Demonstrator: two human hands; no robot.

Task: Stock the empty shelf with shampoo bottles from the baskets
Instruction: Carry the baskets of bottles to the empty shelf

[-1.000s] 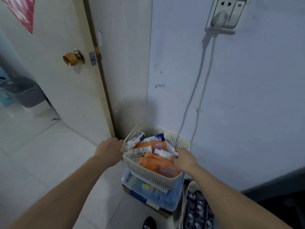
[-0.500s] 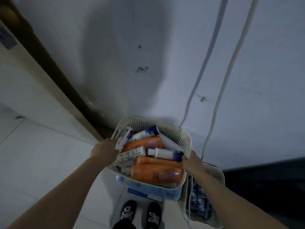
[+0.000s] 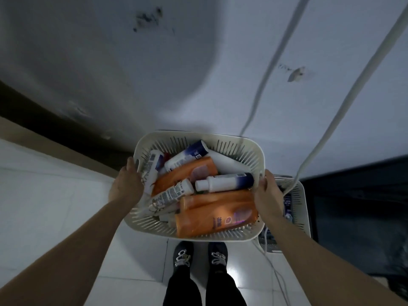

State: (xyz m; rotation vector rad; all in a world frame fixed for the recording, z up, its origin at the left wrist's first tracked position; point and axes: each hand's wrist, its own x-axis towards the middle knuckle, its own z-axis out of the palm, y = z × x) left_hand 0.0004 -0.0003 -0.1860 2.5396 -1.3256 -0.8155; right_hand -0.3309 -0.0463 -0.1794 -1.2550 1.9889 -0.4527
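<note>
A slotted white basket (image 3: 247,149) of shampoo bottles was held clear of the tiled floor (image 3: 44,206), clasped at its two short ends. The left hand (image 3: 125,186) was wrapped over the left rim, fingers curled under it; the right hand (image 3: 268,199) was closed on the right rim in the same way, each grip narrow and bearing the load. Inside, two large orange bottles (image 3: 216,215) lay flat beneath smaller white-and-blue bottles (image 3: 225,183) and a tube (image 3: 170,194), heaped loosely. A second basket (image 3: 298,208) was seen just behind the right wrist, with a white cable (image 3: 344,102) trailing down the wall past it. No shelf was in view. The carry would likely be done best with the basket kept level and lifted clear of the cable, so that nothing rolled out.
</note>
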